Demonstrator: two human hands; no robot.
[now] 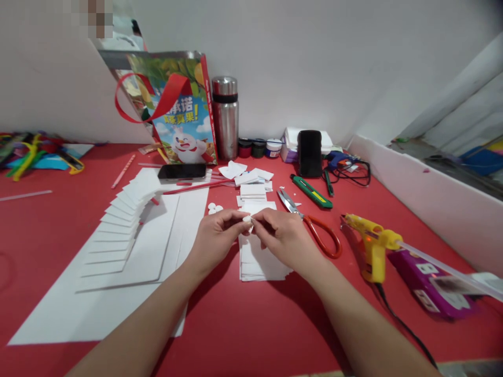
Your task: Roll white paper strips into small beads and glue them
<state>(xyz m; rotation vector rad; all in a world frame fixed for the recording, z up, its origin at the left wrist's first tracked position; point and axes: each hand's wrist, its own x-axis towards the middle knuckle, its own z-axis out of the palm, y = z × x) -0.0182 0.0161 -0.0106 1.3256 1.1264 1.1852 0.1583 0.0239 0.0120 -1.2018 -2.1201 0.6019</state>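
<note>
My left hand [216,234] is closed in a pinch on a small white paper piece [247,219]. Thumb and finger of my right hand [283,233] pinch the other side of it. Exactly how the piece is shaped is too small to tell. Both hands hover over a pile of white paper strips [261,264]. Beside my left hand lie several small white discs [212,207]. Scissors with red-orange handles [324,238] rest to the right of my right hand. Farther left, a curved stair-like model of white board [113,230] stands on a large white sheet [58,319].
On the red table [243,324], a yellow glue gun [373,243] and purple box [428,288] sit right. A green cutter [312,191] lies behind the scissors. A steel flask [227,123], picture bag [181,120], paint jars [258,148] and phones [183,171] line the back.
</note>
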